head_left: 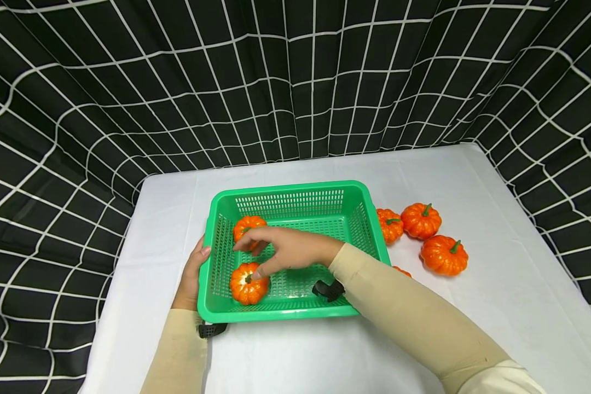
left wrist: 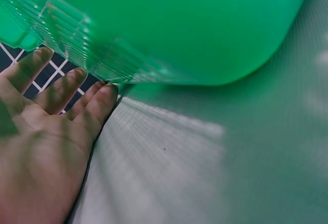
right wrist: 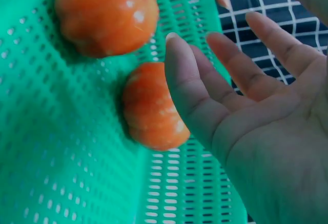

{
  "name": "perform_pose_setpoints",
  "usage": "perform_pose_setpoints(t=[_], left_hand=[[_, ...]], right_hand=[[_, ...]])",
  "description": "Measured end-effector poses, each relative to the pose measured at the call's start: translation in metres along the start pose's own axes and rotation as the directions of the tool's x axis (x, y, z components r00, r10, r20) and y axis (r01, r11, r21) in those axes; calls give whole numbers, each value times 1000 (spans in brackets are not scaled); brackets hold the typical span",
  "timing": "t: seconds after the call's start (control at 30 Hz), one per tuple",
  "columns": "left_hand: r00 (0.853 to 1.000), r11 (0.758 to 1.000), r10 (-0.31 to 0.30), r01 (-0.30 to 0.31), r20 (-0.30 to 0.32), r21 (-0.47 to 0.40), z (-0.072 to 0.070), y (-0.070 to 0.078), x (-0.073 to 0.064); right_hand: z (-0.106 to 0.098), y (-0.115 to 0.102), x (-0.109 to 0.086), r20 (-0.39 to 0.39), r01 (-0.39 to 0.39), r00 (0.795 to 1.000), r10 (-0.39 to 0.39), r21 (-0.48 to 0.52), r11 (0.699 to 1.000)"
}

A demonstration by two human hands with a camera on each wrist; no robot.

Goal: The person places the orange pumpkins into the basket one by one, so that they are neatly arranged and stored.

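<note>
A green plastic basket [head_left: 285,316] with perforated sides stands on the white table. Inside, at its left end, are two small orange pumpkins: the far pumpkin [head_left: 248,223] is partly covered by my right hand, while the near pumpkin [head_left: 249,290] shows its dark stem. My right hand [head_left: 293,249] hovers over the basket with fingers spread and holds nothing; its thumb tip overlaps the near pumpkin in the head view. Against the basket's left outer side rests my left hand [head_left: 191,276]. Its fingers [left wrist: 61,90] lie fairly straight along the wall in the left wrist view.
Right of the basket lie several more orange pumpkins, including a back pumpkin [head_left: 420,221] and a front pumpkin [head_left: 444,257]; one is mostly hidden by the right forearm. A black curtain with white grid lines [head_left: 295,82] surrounds the table [head_left: 295,361].
</note>
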State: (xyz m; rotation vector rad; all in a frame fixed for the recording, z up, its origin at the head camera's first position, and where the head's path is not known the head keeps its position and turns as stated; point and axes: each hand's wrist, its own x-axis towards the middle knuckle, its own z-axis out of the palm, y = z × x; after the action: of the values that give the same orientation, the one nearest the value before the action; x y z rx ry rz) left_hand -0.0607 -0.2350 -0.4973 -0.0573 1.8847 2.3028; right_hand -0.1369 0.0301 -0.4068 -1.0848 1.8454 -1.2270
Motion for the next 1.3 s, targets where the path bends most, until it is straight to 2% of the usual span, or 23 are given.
perform_pose_setpoints(t=[0.23, 0.67, 0.97, 1.3], left_hand=[[1000, 1000, 4, -4, 0, -13, 1, 1, 0], [1000, 1000, 2, -2, 4, -10, 0, 0, 0], [1000, 1000, 24, -24, 1, -13, 0, 1, -1], [1000, 1000, 16, -15, 5, -24, 1, 1, -1]], right_hand=[[-9, 0, -4, -52, 20, 999, -17, 61, 998], [-18, -1, -10, -119, 81, 990, -71, 77, 994], [-23, -1, -16, -152, 91, 985, -76, 94, 991], [-25, 0, -19, -191, 100, 978, -83, 85, 991]])
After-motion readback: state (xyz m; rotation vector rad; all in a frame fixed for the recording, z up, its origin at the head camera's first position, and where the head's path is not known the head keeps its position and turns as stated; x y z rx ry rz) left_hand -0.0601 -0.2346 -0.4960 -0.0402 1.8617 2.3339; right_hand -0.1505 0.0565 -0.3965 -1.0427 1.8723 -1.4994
